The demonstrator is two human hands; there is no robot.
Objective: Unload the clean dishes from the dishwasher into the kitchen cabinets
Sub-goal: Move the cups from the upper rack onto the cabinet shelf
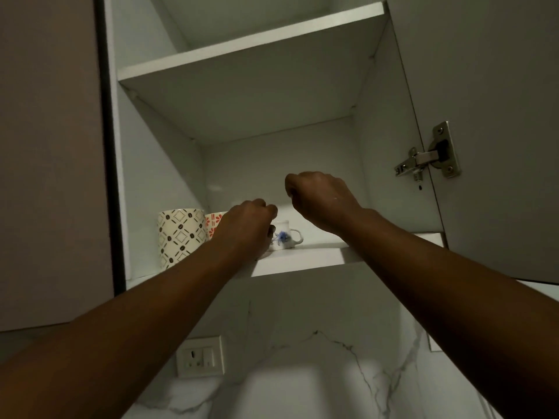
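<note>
Mugs sit on the bottom cabinet shelf (302, 258): the left hand (246, 225), fingers curled, touches the small blue-flowered cup (284, 237); whether it grips is unclear. The right hand (320, 198) hovers clenched, holding nothing. Best nudge the cup beside the red-patterned mug (213, 223) and coffee-bean mug (180, 234), handle outward.

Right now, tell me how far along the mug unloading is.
Done: the patterned mug and an orange-flowered mug stand on the bottom shelf. In hand: the left hand is at the small blue-flowered cup; its grip is hidden. The right hand holds nothing. The dishwasher is out of view.
</note>
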